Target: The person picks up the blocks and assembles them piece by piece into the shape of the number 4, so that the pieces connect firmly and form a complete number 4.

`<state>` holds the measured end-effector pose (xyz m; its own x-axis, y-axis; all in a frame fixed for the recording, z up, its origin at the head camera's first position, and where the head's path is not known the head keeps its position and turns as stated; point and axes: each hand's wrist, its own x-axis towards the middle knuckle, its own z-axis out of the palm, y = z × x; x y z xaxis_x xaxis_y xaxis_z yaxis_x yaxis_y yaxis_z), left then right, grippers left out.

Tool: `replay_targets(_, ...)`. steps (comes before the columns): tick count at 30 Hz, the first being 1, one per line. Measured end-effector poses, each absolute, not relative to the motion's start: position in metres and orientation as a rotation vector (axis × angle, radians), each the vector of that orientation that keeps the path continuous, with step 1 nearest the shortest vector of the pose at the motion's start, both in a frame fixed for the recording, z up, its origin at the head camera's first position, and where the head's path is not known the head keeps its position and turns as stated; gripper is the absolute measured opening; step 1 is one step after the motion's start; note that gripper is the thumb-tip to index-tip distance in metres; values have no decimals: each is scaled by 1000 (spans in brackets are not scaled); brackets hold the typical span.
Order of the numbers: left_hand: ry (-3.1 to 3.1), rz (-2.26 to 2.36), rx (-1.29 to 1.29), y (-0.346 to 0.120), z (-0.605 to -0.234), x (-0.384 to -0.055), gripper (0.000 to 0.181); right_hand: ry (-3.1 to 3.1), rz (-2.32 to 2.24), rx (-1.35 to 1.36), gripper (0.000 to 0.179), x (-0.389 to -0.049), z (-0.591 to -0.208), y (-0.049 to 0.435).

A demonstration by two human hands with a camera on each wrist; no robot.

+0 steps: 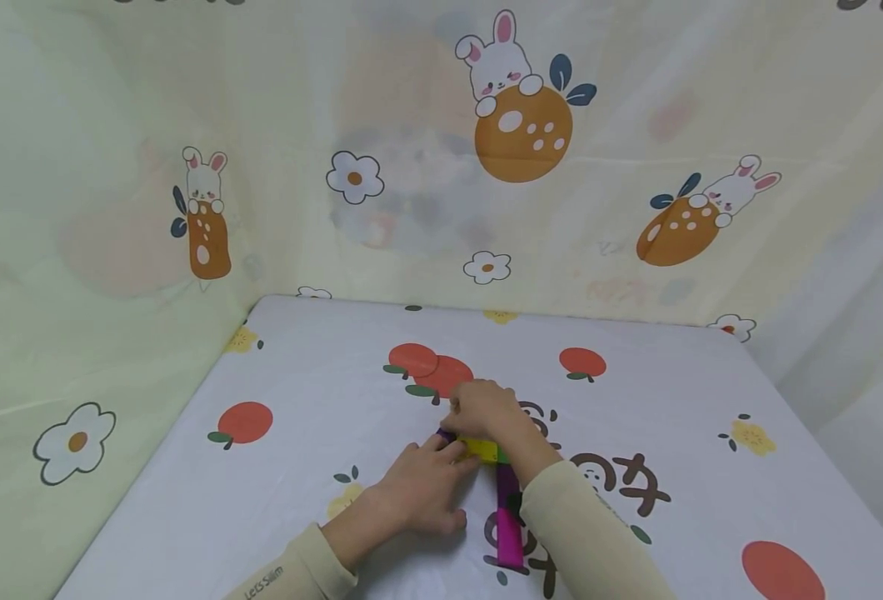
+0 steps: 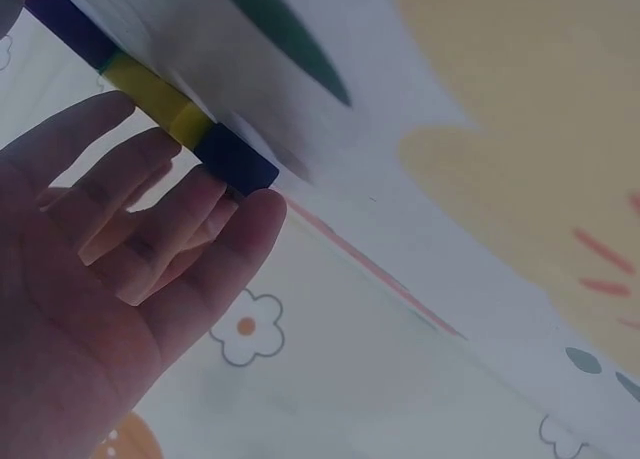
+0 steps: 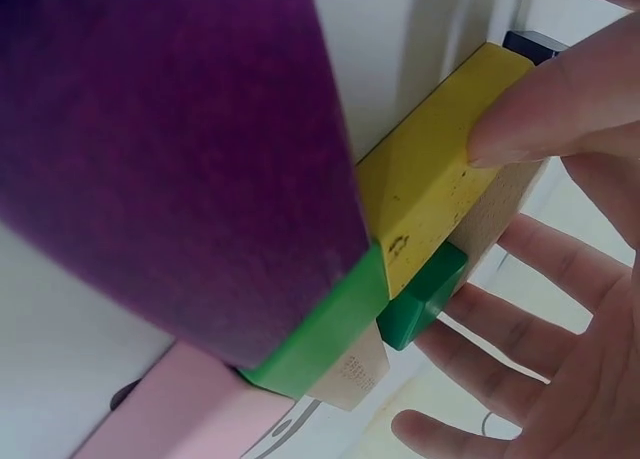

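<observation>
In the head view a yellow block (image 1: 481,451) lies in a row of coloured blocks. My right hand (image 1: 485,410) reaches over its far side; the right wrist view shows the thumb (image 3: 510,124) on the yellow face and the fingers along the opposite beige side. Several straight fingers of my left hand (image 1: 421,490) touch the row's left end, where a dark blue block (image 2: 235,159) sits. A green block (image 3: 320,324) adjoins the yellow one. From there a purple block (image 1: 506,479) and a magenta block (image 1: 510,537) run toward me.
Beyond the green block lies a pink block (image 3: 190,409). A second green block (image 3: 425,294) rests against the beige side. The white tabletop cover (image 1: 321,375) is printed with fruit and flowers. A patterned curtain (image 1: 396,83) rises behind the table.
</observation>
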<state>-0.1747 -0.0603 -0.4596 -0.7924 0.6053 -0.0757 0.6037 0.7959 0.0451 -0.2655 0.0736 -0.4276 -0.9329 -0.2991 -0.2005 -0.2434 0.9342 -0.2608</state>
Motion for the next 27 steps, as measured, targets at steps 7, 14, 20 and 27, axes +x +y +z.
replay_targets(7, 2888, 36, 972, -60, -459, -176, 70, 2855, -301, -410, 27, -265, -427, 74)
replay_targets(14, 2890, 25, 968, -59, -459, -176, 71, 2862, -293, -435, 25, -266, -428, 75)
replay_targets(20, 2884, 24, 979, -59, -459, -177, 71, 2877, -300, -400, 38, -269, -430, 80)
replay_targets(27, 2892, -3, 979, -58, -461, -178, 70, 2906, -311, -366, 44, -277, -424, 97)
